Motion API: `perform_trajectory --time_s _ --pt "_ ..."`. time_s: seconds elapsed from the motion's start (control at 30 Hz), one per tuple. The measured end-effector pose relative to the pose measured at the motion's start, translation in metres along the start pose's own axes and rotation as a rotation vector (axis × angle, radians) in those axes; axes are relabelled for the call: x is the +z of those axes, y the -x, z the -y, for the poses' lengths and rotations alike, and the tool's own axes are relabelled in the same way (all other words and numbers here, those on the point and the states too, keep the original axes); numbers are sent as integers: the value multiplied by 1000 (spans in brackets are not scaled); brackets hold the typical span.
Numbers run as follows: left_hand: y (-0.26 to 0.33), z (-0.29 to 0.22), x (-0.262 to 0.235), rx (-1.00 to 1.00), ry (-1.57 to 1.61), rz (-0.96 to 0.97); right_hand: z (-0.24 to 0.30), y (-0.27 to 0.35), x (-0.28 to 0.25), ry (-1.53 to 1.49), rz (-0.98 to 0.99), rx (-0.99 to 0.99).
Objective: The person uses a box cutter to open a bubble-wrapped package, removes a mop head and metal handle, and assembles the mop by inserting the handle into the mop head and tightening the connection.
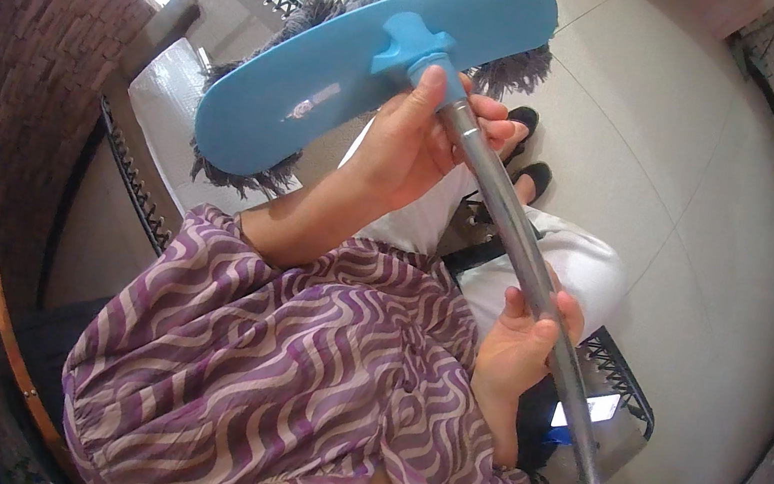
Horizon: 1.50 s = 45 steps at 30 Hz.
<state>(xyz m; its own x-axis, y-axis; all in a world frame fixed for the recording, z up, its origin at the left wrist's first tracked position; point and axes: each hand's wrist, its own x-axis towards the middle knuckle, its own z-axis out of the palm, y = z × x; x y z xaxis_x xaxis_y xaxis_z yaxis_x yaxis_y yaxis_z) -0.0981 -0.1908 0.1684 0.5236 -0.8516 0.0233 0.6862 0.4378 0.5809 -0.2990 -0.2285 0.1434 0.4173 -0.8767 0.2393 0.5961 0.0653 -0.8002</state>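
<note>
The left hand [407,149] is clamped around the blue collar [453,86] and upper metal pole [503,210], with the blue mop head [266,111] and its gray fringe [313,5] just beyond and to its left. The right hand [521,355] is curled around the pole lower down, its free end running past that hand; 2 black shoes [537,178] show right of the left hand.

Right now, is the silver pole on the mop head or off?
On: the silver pole meets the blue socket, no gap showing; cannot tell if it's locked.
</note>
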Motion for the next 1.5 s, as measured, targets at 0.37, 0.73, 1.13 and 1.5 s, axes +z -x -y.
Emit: perform_trajectory --time_s 0.37,0.73,1.13,1.5 --pt "-1 -1 -6 33 -26 -51 -10 4 8 -3 -30 16" --pt "-14 -62 -66 120 19 -473 7 -4 -18 147 50 -80" --pt "51 -61 -111 -63 -50 -641 -9 -1 -20 276 182 9" --pt "64 -170 -251 -522 -2124 -1000 -14 -13 -10 341 155 -58"
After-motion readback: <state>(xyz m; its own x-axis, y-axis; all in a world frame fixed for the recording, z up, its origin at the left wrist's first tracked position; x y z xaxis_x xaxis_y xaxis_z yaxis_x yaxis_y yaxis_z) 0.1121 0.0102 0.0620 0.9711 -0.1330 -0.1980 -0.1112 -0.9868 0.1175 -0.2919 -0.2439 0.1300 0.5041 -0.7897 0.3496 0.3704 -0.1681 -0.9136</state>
